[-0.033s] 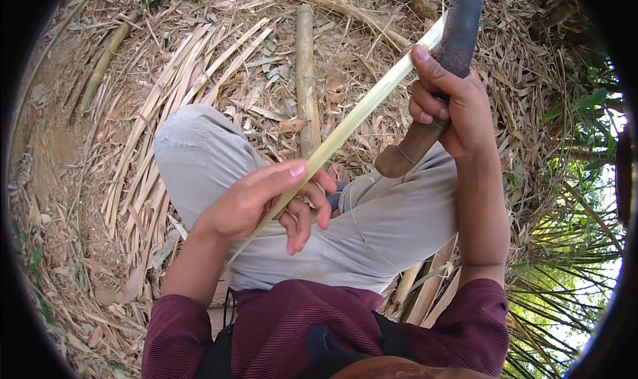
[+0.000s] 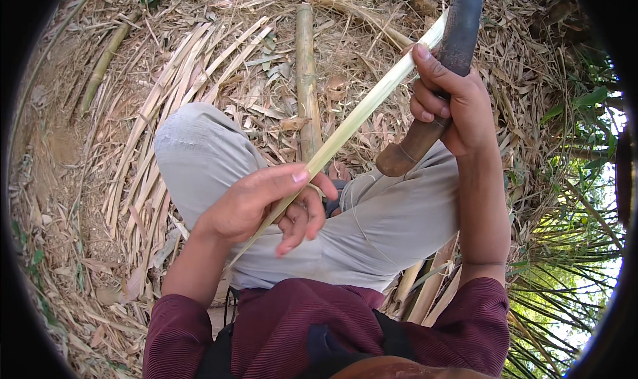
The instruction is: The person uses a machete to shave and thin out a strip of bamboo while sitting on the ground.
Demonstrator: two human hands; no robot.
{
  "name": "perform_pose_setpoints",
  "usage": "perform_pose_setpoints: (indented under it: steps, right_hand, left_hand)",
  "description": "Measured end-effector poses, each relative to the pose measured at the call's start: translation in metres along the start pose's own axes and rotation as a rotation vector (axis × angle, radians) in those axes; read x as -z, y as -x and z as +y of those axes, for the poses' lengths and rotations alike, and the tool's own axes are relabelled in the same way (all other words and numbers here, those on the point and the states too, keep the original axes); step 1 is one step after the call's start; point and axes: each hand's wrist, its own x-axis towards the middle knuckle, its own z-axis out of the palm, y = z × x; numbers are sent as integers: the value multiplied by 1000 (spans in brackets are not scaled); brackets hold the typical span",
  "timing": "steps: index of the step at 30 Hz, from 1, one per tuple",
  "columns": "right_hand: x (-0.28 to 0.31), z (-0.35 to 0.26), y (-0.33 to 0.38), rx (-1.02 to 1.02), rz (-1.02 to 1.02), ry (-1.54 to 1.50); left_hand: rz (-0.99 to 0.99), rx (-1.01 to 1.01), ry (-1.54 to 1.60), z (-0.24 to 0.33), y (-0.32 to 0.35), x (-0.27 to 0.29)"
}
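Observation:
A long pale green bamboo strip [image 2: 362, 113] slants from my lap up to the top right. My left hand [image 2: 269, 203] is closed loosely round its lower part, thumb on top and the other fingers curled below. In my right hand [image 2: 458, 103] is a large curved knife [image 2: 402, 158], its brown wooden handle in my fist and its dark upper part running out of view at the top. My right thumb lies against the strip, which passes behind the dark part of the knife. Its cutting edge cannot be made out.
Split bamboo strips [image 2: 149, 133] lie in a bundle left of my bent knee [image 2: 199, 140]. A bamboo pole [image 2: 306, 73] lies ahead of my legs, with another thin pole [image 2: 339, 7] behind it. Dry leaves cover the ground. Split pieces [image 2: 432, 289] lie beside my right hip.
The fingers of my left hand have shifted very slightly along the strip. My right hand and the knife stay almost where they were.

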Motion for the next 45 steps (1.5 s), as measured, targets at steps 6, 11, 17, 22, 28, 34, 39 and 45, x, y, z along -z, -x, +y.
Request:
perform_pose_setpoints:
  steps: [6,11,17,22,28,34,39,45]
  right_hand:
    - [1,21,9,82,134,532]
    - [-24,62,35,541,-98,1253]
    - [-28,67,40,784,-74,1498]
    - [-21,59,32,947,-52,1493]
    - [-15,53,26,1041,-14,1497]
    - [0,41,15,905,110,1566]
    - [52,7,-12,466,411,1244]
    - [-5,27,26,686,69,1344]
  left_hand:
    - [134,-126,-197,-4,-19,-4]
    - [335,-218,-386,4,-26,-14]
    - [449,-552,-726,-29,-31,-15]
    - [498,-440,-544,-24,-27,-38]
    - [438,-528,-511,-32,-27,-33]
    - [416,-548,-506,-29,-20,-36]
    - [495,-508,-556,-52,-12,-27]
    - [380,-347,-316,-22,-23,-17]
